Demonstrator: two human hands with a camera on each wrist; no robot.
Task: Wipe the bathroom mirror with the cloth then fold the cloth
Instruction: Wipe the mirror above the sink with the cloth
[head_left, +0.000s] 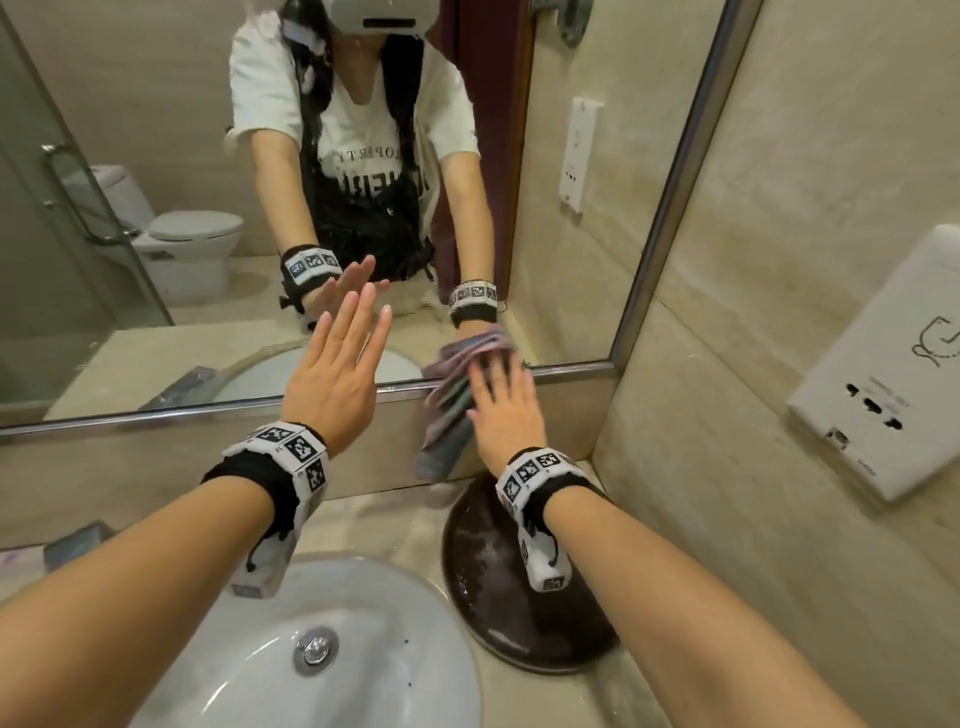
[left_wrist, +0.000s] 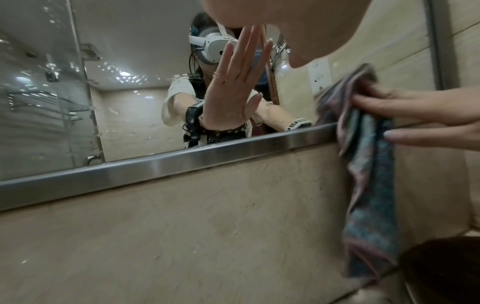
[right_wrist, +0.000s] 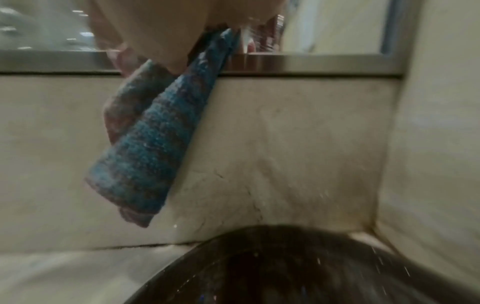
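The wall mirror (head_left: 156, 130) has a steel frame (head_left: 208, 405) along its lower edge. My right hand (head_left: 501, 410) lies flat with straight fingers and presses a striped blue and pink cloth (head_left: 449, 415) against the glass and the frame near the mirror's lower right corner. The cloth (left_wrist: 371, 185) hangs bunched down the stone wall below the frame, its lower end (right_wrist: 148, 144) just above a dark tray. My left hand (head_left: 337, 358) is raised to the left with flat, straight fingers close to the glass. Whether it touches the glass I cannot tell. It holds nothing.
A white basin (head_left: 363, 649) sits below my arms. A dark brown round tray (head_left: 498, 597) stands wet in the counter's right corner. A white wall dispenser (head_left: 883, 364) hangs on the right side wall. A small wrapped packet (head_left: 78, 543) lies at the counter's left.
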